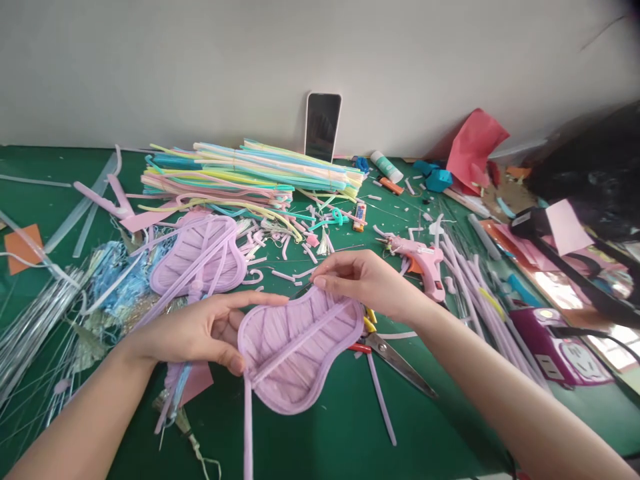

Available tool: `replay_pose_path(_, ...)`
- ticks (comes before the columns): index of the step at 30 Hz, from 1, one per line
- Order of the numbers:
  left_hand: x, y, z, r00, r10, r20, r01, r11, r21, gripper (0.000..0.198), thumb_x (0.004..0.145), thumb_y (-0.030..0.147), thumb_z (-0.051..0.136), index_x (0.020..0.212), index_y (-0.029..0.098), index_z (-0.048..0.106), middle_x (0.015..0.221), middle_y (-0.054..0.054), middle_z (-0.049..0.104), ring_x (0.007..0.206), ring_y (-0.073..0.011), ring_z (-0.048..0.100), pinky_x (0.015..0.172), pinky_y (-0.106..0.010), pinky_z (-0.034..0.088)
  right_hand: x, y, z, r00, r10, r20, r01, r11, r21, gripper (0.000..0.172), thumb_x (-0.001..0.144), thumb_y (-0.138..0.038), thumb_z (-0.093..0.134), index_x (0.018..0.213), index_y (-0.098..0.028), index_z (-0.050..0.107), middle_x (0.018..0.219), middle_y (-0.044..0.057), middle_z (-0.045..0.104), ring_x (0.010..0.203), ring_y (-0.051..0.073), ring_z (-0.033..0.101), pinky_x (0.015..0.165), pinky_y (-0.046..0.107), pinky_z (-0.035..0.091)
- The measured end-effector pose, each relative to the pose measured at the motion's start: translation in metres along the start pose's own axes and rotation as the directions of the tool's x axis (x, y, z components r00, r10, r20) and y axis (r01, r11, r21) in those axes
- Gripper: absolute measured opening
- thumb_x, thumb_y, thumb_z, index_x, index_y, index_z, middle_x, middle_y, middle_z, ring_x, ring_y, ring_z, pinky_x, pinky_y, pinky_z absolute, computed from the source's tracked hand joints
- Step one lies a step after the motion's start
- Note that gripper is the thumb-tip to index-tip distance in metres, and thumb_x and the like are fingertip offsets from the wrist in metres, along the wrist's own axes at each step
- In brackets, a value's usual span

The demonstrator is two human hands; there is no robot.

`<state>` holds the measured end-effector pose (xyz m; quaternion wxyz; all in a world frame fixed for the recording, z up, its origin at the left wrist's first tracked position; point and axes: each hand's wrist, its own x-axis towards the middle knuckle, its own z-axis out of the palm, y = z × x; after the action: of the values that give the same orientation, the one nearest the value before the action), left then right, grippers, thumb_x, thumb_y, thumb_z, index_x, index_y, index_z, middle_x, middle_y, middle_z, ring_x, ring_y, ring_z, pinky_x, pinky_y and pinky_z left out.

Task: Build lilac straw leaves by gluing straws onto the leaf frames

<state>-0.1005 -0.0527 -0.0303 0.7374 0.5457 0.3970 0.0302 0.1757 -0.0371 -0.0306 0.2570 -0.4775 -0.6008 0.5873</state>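
A lilac wing-shaped piece (297, 350) made of straws is held just above the green table (320, 440). My left hand (200, 330) grips its left edge between thumb and fingers. My right hand (363, 280) pinches its upper right rim, fingers closed on the edge. A long lilac straw stem hangs from the piece toward me. A second lilac wing piece (200, 257) lies on the table behind my left hand.
A heap of pastel straws (250, 175) fills the back. A phone (323, 125) leans on the wall. A pink glue gun (425, 260) and scissors (395, 357) lie right of my hands. Silver and blue tinsel (60, 300) is at left, paper scraps and a black bag at right.
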Motion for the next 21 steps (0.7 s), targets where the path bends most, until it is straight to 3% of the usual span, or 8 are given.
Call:
replay_pose_path(4,0.003,-0.007,-0.004,0.995,0.037,0.091,-0.029,0.996,-0.08,0.08,0.069,0.014,0.08,0.14,0.028,0.046,0.058,0.008,0.064,0.051,-0.0086,0.06,0.04,-0.012,0.032,-0.006,0.0,-0.005,0.987,-0.109,0.118,0.11,0.994,-0.006,0.018,0.08,-0.036,0.07,0.086,-0.019,0.071,0.084,0.002,0.07,0.075,0.014,0.062,0.065,0.027,0.048)
replay_pose_path(8,0.007,-0.01,-0.007,0.984,0.092,0.155,-0.068,0.985,-0.158,0.077,0.071,0.011,0.078,0.14,0.029,0.047,0.065,0.005,0.067,0.061,-0.0116,0.068,0.046,-0.011,0.041,-0.007,-0.003,-0.008,0.956,-0.19,0.224,0.205,0.978,-0.046,0.018,0.089,-0.034,0.06,0.094,-0.02,0.071,0.094,0.003,0.072,0.084,0.016,0.063,0.073,0.03,0.049)
replay_pose_path(15,0.009,-0.018,-0.014,0.985,0.104,0.135,-0.08,0.982,-0.173,0.078,0.066,0.014,0.083,0.137,0.026,0.052,0.071,0.0,0.068,0.058,-0.0133,0.066,0.053,-0.018,0.051,-0.005,0.002,0.001,0.944,-0.271,0.187,0.27,0.962,0.029,0.033,0.09,-0.047,0.059,0.082,-0.017,0.07,0.081,0.003,0.069,0.076,0.015,0.061,0.07,0.028,0.046)
replay_pose_path(21,0.01,-0.012,-0.01,0.982,0.09,0.164,-0.052,0.974,-0.222,0.075,0.066,0.012,0.082,0.134,0.029,0.055,0.065,0.004,0.068,0.058,-0.0127,0.067,0.054,-0.016,0.051,-0.005,0.001,0.004,0.958,-0.225,0.176,0.236,0.971,-0.041,0.038,0.091,-0.049,0.056,0.078,-0.017,0.071,0.075,0.002,0.065,0.069,0.013,0.056,0.063,0.026,0.042)
